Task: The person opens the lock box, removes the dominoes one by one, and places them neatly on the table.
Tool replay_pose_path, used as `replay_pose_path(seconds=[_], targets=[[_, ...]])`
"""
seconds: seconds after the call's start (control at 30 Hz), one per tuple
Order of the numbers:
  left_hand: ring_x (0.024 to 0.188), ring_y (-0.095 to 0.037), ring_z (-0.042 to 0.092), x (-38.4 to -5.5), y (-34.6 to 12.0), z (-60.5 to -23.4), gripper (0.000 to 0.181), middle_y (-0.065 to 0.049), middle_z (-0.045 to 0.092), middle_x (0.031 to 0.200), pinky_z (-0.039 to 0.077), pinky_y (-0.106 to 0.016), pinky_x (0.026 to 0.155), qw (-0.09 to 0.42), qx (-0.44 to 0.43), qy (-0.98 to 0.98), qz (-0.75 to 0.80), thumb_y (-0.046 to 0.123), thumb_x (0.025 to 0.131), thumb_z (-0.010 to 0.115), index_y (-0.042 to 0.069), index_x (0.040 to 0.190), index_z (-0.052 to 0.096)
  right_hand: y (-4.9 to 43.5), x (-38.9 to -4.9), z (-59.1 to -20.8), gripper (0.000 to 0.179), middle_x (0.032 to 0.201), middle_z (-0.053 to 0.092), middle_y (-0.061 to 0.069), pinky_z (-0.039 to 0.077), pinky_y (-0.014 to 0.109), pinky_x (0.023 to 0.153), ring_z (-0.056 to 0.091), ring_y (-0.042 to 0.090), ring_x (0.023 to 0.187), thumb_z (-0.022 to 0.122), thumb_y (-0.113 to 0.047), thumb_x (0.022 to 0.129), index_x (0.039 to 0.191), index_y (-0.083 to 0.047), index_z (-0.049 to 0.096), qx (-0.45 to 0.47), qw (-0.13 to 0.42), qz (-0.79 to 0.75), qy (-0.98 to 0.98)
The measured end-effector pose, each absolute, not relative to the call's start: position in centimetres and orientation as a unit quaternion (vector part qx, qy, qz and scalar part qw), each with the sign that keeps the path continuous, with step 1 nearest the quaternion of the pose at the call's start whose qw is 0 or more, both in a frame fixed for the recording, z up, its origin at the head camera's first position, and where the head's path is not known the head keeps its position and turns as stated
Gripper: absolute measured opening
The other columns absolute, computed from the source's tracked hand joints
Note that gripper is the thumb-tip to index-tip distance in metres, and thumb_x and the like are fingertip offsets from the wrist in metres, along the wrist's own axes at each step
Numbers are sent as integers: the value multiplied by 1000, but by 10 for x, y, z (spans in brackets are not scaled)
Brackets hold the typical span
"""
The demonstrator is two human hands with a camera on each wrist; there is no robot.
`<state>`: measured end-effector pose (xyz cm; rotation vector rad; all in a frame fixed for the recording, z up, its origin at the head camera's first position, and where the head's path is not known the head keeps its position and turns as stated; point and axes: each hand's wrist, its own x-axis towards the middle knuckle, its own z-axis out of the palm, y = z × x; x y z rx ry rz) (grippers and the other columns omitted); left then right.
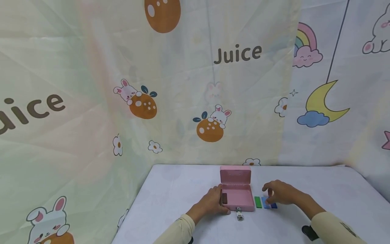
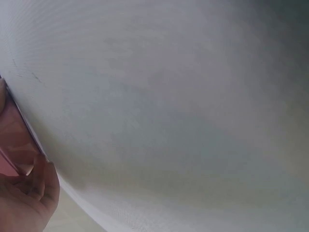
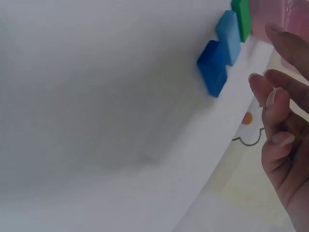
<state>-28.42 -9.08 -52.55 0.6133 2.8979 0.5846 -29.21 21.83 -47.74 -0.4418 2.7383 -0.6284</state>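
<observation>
A pink box [image 1: 237, 207] stands on the table with its lid raised and a metal latch [image 1: 239, 214] hanging at the front. Inside, a dark brown block [image 1: 224, 198] lies along the left wall. My left hand [image 1: 210, 201] grips the box by its left side, thumb at the front corner and fingers farther back. To the right of the box lie a green block [image 1: 258, 202], a light blue block [image 3: 229, 37] and a dark blue block [image 3: 213, 67] in a row. My right hand [image 1: 281, 192] hovers over the two blue ones, fingers loosely bent, thumb apart, holding nothing.
The white table [image 1: 179, 183] reaches back to a printed cloth wall [image 1: 182, 67]. Near the right sleeve [image 1: 332, 227] a black object [image 1: 309, 232] shows at the forearm.
</observation>
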Motion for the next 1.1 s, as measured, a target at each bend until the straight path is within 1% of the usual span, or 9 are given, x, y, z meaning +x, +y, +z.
replay_pose_path(seconds=[0.17,0.37,0.5,0.67,0.8,0.93,1.1], targets=[[121,-15,52,-285,-91,-527,102,2,56,133,48,-38,107,59,206,956,199,49,71,89,21,152,33,203,-295,-470,40,88,65,-3,56,37,75,57,14,80,85,-21,79,114,-10,71,-170,135,-218,952],[121,-15,52,-286,-91,-526,102,2,56,134,49,-40,106,60,203,956,205,48,70,90,22,152,34,177,-295,-467,39,84,65,-6,54,33,68,56,13,76,85,-20,79,115,-10,72,-198,105,-224,949],[121,-15,52,-286,-92,-526,102,2,56,133,49,-39,106,62,204,955,206,47,70,90,21,151,35,161,-295,-470,39,81,62,-7,51,31,66,54,14,75,85,-20,78,114,-11,72,-205,94,-226,948],[120,-14,53,-288,-92,-528,102,3,56,133,48,-38,106,64,208,955,203,49,70,89,21,152,34,143,-297,-477,35,78,61,-7,51,31,66,55,14,73,86,-18,78,109,-11,73,-214,83,-235,945],[119,-13,53,-289,-92,-527,101,4,56,132,49,-37,106,67,209,953,207,48,70,89,22,151,34,130,-300,-482,33,75,61,-6,51,30,62,56,14,69,87,-17,77,107,-10,74,-218,82,-244,942],[119,-12,53,-289,-92,-526,101,3,56,132,48,-36,107,70,208,953,208,48,70,89,22,151,35,116,-297,-485,36,73,61,-6,50,29,62,55,14,68,88,-17,76,108,-9,74,-223,80,-240,942],[124,-14,52,-288,-91,-526,103,1,55,137,47,-37,108,77,200,955,203,49,71,88,20,153,33,104,-296,-493,38,72,61,-7,51,27,64,55,12,68,89,-16,75,109,-8,74,-246,61,-240,937]])
